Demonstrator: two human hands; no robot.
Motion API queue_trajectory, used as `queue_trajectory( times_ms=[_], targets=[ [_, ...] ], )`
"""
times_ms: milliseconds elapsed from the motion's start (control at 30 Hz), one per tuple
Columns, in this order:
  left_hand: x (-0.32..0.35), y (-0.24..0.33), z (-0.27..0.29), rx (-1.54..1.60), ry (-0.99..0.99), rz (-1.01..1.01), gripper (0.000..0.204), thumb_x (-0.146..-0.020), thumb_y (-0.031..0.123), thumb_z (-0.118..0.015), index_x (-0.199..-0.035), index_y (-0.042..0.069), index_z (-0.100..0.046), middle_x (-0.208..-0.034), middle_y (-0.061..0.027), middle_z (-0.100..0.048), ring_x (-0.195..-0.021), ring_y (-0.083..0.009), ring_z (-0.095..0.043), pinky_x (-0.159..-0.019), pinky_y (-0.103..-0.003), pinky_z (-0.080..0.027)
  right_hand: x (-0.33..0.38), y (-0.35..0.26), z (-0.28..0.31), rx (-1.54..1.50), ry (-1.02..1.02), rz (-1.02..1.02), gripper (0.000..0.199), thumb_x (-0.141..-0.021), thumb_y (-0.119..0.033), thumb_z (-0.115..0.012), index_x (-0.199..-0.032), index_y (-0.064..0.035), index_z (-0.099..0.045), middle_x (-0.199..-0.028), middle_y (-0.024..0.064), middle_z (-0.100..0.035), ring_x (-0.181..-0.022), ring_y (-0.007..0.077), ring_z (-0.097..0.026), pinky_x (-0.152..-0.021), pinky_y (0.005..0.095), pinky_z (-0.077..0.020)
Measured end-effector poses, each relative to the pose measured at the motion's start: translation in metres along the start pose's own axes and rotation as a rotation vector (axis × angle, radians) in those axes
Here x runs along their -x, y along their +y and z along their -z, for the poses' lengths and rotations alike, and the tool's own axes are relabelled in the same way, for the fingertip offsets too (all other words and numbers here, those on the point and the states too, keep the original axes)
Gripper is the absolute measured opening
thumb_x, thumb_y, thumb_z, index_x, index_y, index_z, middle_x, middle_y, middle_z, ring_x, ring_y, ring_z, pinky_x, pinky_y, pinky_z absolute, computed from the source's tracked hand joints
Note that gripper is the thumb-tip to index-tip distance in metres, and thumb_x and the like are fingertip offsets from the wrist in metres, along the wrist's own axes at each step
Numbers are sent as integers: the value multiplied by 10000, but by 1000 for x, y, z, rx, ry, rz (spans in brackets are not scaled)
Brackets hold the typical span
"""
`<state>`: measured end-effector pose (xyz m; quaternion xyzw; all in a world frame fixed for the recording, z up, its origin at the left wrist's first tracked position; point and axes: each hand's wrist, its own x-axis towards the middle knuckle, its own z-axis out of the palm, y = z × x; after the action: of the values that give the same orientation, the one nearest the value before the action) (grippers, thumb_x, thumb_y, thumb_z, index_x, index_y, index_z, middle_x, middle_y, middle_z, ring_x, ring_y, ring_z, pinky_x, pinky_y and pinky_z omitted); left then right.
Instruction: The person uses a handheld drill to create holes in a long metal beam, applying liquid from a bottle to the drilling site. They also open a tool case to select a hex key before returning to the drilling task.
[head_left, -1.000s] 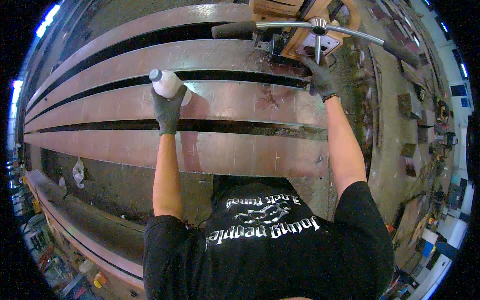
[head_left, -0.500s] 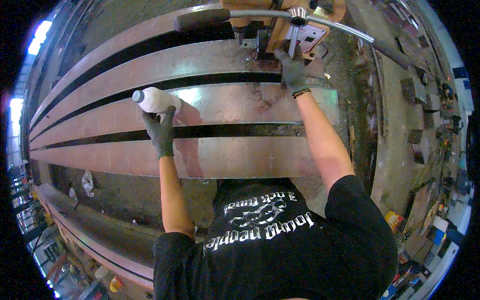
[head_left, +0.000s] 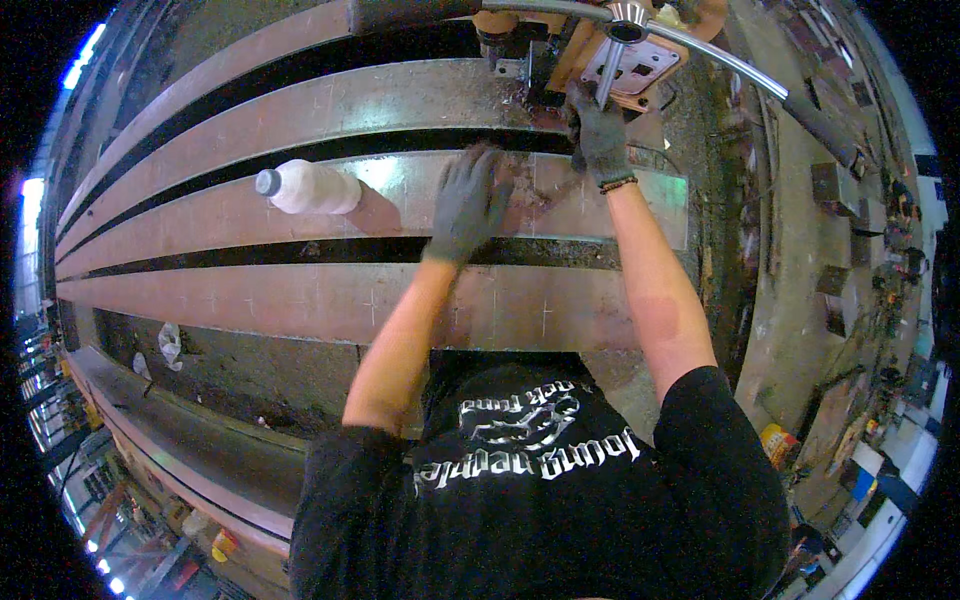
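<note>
A white plastic bottle [head_left: 314, 188] with a grey-blue cap stands on one of the long steel beams [head_left: 400, 208]. To its right my gloved left hand [head_left: 468, 205] is over the same beam, fingers stretched out, holding nothing. It is slightly smeared by motion. A drilling machine [head_left: 625, 70] with a three-spoked feed handle [head_left: 626, 25] sits at the top of the view. My gloved right hand [head_left: 600, 130] is closed around the handle's lower spoke. The drill's chuck [head_left: 493, 45] points down toward a beam, left of that hand.
Several beams run side by side with dark gaps between them; chalk-like cross marks [head_left: 372, 303] show on the nearest. Dark steel blocks [head_left: 838, 190] lie at the right. Another long beam [head_left: 190, 440] lies at the lower left, near a crumpled clear plastic bag [head_left: 170, 345].
My left hand has let go of the bottle and moved right, leaving it on the beam. My right hand stays on the spoke. The view has shifted slightly, so the machine appears higher.
</note>
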<state>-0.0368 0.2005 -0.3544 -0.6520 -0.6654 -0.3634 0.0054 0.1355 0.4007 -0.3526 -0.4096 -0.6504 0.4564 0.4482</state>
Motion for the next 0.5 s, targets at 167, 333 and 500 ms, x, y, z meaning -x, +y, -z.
queue_trajectory(
  times_ms=[167, 333, 500],
  targets=[
    [-99, -97, -49, -396, -245, -343, 489, -1029, 341, -552, -1458, 108, -558, -1523, -246, -525, -1454, -447, -442, -1131, -704, -338, -8, -5, -8, -25, -28, -44, 315, -1025, -416, -685, -894, -130, -660, -688, -44, -579, -555, 75, -506, -514, 267, -386],
    [-96, -116, -29, -739, 135, 264, 480, -1039, 460, -535, -1412, 167, -605, -1459, -301, -534, -1352, -465, -498, -1070, -666, -398, 3, -25, -6, -146, 70, -343, 299, -1015, -388, -706, -868, -131, -667, -696, -39, -595, -556, 65, -502, -512, 268, -382],
    [-68, -62, 42, -105, 234, 285, 340, -986, 304, -666, -1199, 49, -734, -1170, -244, -741, -946, -367, -754, -830, -448, -594, 9, 4, 2, 43, 114, -104, 302, -999, -363, -738, -899, -81, -694, -720, -19, -636, -576, 121, -519, -530, 336, -423]
  ],
)
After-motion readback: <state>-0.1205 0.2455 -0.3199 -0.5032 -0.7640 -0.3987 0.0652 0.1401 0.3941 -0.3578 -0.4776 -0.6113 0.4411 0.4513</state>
